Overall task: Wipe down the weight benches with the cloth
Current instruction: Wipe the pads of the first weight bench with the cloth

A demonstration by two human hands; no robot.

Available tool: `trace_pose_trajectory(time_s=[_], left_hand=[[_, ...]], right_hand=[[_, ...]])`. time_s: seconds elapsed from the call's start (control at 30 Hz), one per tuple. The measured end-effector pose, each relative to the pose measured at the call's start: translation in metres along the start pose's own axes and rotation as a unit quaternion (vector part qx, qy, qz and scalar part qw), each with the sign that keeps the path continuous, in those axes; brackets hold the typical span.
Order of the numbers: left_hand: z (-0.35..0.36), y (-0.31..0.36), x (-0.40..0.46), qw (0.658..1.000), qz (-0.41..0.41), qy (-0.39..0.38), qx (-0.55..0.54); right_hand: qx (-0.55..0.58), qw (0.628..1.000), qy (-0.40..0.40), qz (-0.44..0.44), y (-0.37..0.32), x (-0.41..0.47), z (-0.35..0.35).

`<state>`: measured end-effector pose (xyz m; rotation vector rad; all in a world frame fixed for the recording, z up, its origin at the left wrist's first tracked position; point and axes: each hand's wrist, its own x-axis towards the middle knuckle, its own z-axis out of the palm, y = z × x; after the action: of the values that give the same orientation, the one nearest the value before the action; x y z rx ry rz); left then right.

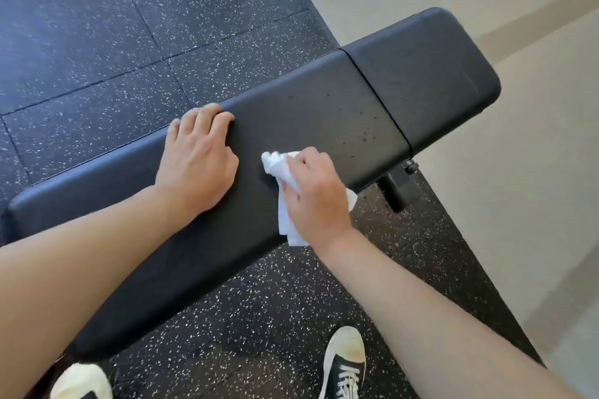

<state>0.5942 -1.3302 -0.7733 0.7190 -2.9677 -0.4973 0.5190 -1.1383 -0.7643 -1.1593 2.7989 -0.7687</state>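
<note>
Right now I see my right hand (312, 194) gripping the bunched white cloth (282, 172), pressing it onto the long black pad of the weight bench (324, 113), near the middle of that surface. My left hand (197, 159) lies open on the pad just beside the cloth, fingers draped over the far edge. Speckled rubber floor (97, 26) lies below, my sneakers (345, 363) at the near side.

Worktop (311, 107) pad: black vinyl-like cover, smooth, matt with soft sheen, few dark specks. Cloth (285, 172): white, thin, crumpled. Floor (97, 26): black rubber tiles, white flecks, grainy. Shoe (345, 363): dark canvas, pale rubber toe.
</note>
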Motion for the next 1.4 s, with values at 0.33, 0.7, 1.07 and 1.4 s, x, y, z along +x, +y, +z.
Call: trace_pose_trajectory(time_s=[0.33, 0.7, 1.07, 1.4], left_hand=[[0.033, 0.033, 0.004, 0.988, -0.116, 0.1, -0.008], [0.033, 0.038, 0.007, 0.986, -0.13, 0.105, 0.002], [0.029, 0.041, 0.007, 0.986, -0.135, 0.095, 0.005], [0.031, 0.039, 0.008, 0.987, -0.129, 0.096, 0.011]], right_hand=[[0.023, 0.999, -0.042, -0.011, 0.098, 0.011, -0.048], [0.036, 0.999, 0.023, 0.023, 0.033, 0.073, 0.009], [-0.013, 0.999, -0.031, -0.031, 0.016, 0.145, 0.033], [0.005, 0.999, -0.011, -0.048, 0.09, 0.027, -0.028]])
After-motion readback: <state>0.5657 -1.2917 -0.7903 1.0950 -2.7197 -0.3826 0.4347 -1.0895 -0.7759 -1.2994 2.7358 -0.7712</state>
